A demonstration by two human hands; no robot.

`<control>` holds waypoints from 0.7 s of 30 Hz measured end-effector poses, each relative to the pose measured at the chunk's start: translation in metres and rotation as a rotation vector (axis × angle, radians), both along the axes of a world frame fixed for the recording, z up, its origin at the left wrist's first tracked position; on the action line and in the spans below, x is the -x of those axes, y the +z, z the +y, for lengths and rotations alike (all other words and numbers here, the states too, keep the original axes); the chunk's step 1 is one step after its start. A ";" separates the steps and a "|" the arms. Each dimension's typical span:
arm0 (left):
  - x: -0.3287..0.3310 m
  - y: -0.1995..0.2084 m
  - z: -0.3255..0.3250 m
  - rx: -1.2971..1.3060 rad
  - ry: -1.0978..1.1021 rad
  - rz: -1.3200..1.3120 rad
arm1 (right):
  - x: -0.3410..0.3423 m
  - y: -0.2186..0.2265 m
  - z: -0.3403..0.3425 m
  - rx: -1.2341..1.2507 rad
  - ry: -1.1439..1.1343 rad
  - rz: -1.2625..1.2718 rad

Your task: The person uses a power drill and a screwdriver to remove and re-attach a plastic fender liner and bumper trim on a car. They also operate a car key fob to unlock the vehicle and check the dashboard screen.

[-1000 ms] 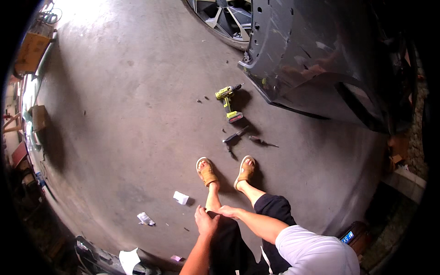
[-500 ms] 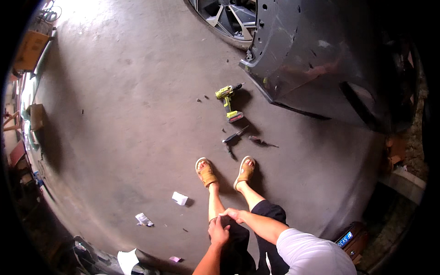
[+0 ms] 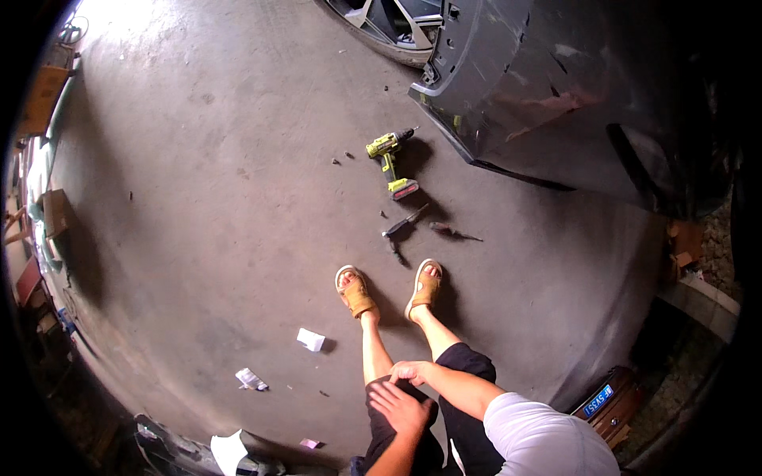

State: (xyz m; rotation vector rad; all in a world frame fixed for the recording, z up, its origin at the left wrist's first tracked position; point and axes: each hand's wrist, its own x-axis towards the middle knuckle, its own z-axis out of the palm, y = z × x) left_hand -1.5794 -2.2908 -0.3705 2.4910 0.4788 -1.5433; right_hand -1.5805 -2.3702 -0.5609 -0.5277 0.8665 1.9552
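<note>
My left hand (image 3: 402, 409) lies on the dark trouser leg (image 3: 416, 444) over my left knee, its fingers stretched out and a little apart. Just beyond it, my right hand (image 3: 412, 371) reaches across from the right, its fingers closed at the upper edge of the same trouser leg near the knee. Dark cloth shows between the two hands. Beyond my sandals (image 3: 356, 293), a yellow-green cordless drill (image 3: 387, 163) lies on the concrete floor, apart from both hands.
Near the drill lie a black-handled tool (image 3: 406, 220) and a screwdriver (image 3: 454, 231). A dark car body panel (image 3: 524, 103) and a wheel (image 3: 393, 24) stand at the upper right. A white box (image 3: 310, 339) and a crumpled wrapper (image 3: 251, 379) lie left of my legs.
My left hand has let go of the cloth, opened flat and slid toward me along the thigh. My right hand stays at the knee. The view has shifted slightly.
</note>
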 end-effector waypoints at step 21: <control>-0.022 0.016 0.081 0.958 -0.692 0.171 | 0.023 0.012 0.004 -0.004 0.073 -0.648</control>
